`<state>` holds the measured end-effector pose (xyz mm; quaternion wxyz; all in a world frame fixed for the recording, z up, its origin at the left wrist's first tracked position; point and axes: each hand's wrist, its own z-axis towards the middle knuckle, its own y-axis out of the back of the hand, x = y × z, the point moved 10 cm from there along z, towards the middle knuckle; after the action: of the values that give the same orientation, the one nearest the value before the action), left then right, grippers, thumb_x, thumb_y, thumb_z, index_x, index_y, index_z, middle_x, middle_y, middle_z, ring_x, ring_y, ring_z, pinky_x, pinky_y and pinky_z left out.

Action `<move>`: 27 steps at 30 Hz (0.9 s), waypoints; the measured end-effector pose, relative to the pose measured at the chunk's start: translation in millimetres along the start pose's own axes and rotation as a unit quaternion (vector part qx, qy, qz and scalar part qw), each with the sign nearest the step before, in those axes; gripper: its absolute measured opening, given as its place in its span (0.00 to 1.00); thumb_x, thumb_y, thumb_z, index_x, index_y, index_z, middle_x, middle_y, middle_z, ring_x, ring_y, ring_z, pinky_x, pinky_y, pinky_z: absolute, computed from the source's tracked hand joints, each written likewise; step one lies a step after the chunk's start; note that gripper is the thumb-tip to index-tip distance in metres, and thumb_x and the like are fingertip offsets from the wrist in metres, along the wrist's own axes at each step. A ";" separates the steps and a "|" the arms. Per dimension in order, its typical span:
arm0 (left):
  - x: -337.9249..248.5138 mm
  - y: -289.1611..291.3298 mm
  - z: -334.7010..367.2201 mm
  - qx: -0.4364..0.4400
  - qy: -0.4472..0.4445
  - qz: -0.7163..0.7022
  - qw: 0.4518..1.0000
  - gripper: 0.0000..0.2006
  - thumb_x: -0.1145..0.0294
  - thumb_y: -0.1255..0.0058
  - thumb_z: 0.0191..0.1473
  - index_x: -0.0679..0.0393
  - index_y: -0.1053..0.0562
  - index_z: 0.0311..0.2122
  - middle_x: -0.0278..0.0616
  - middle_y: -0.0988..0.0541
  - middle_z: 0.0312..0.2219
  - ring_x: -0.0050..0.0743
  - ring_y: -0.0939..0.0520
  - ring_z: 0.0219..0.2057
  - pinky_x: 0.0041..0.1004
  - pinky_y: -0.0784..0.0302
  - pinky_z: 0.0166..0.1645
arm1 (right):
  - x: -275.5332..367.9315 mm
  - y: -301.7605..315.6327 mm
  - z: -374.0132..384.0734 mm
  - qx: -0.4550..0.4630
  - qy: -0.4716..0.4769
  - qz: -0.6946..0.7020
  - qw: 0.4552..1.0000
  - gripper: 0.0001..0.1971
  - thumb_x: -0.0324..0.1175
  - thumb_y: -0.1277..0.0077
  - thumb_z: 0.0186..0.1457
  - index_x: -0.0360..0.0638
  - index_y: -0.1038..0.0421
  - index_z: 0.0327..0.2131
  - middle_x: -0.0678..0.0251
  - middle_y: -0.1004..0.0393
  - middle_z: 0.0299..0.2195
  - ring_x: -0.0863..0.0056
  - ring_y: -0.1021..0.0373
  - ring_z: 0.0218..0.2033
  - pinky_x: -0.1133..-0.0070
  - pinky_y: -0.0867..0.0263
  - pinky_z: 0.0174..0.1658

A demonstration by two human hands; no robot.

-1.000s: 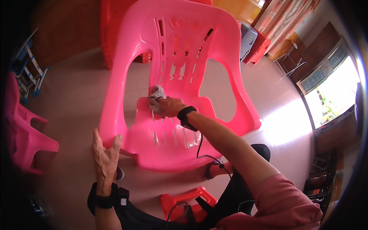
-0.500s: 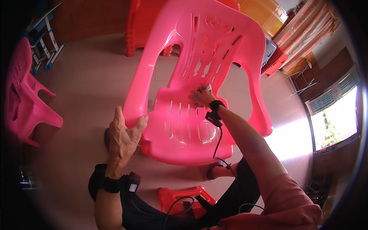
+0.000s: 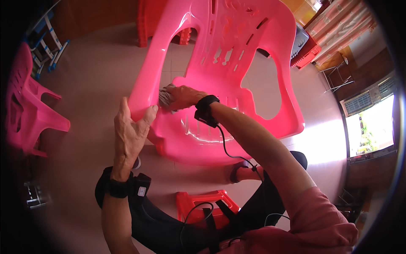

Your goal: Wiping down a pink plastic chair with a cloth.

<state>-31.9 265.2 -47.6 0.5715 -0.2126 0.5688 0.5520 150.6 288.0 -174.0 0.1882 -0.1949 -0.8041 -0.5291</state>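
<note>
A large pink plastic chair stands in front of me, its seat facing me. My left hand grips the chair's left armrest near its front end. My right hand is closed on a crumpled grey cloth and presses it against the left side of the seat, just inside that armrest. Both wrists wear black bands, and a thin black cable runs down from the right one.
A second pink chair lies at the left. A small red stool sits under me between my legs. Red plastic furniture stands behind the chair. A red crate and a window are at the right.
My left hand rose from the seat's front edge and took hold of the left armrest. My right hand carried the cloth from the seat's middle over to the left side.
</note>
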 end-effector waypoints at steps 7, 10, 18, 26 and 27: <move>1.8 -0.7 -2.0 -0.005 0.005 -0.001 1.000 0.24 0.53 0.44 0.54 0.67 0.31 0.43 0.53 0.23 0.34 0.46 0.22 0.34 0.37 0.27 0.41 | 13.2 -45.9 -52.7 -0.017 -0.004 -0.003 1.000 0.25 0.39 0.48 0.46 0.28 0.41 0.40 0.38 0.26 0.33 0.41 0.28 0.38 0.56 0.32 0.42; -3.5 5.5 -4.8 -0.041 -0.036 0.052 0.997 0.25 0.53 0.42 0.53 0.68 0.33 0.40 0.52 0.23 0.30 0.37 0.22 0.29 0.35 0.25 0.35 | 44.5 -78.3 -86.9 -0.011 0.077 -0.038 0.996 0.24 0.38 0.45 0.46 0.34 0.41 0.42 0.43 0.26 0.32 0.41 0.29 0.36 0.57 0.32 0.38; 3.8 1.4 -6.0 -0.032 -0.047 0.030 0.998 0.26 0.51 0.43 0.54 0.69 0.33 0.41 0.53 0.23 0.31 0.39 0.21 0.29 0.35 0.25 0.34 | 50.0 -97.2 -166.7 -0.079 0.068 -0.031 0.994 0.24 0.40 0.40 0.43 0.46 0.36 0.43 0.50 0.27 0.32 0.49 0.27 0.34 0.57 0.33 0.37; 9.2 4.1 -5.3 -0.023 -0.059 0.014 0.998 0.28 0.48 0.43 0.53 0.68 0.33 0.41 0.53 0.22 0.30 0.41 0.21 0.28 0.36 0.24 0.34 | -93.7 -59.0 -282.1 0.018 -0.185 -0.101 0.977 0.38 0.51 0.38 0.40 0.51 0.39 0.55 0.55 0.23 0.29 0.55 0.24 0.31 0.64 0.29 0.34; 10.8 2.0 -4.9 -0.010 -0.025 0.015 1.000 0.31 0.46 0.43 0.52 0.70 0.33 0.45 0.54 0.23 0.34 0.43 0.21 0.33 0.37 0.25 0.39 | -105.1 -43.9 -301.4 0.001 -0.213 -0.112 0.971 0.40 0.52 0.39 0.40 0.51 0.40 0.57 0.55 0.22 0.30 0.55 0.23 0.31 0.64 0.28 0.35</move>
<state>-38.5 265.7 -57.7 0.5745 -0.1960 0.5520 0.5716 246.9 -18.6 -150.3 -0.0475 -0.2116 -0.8429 -0.4924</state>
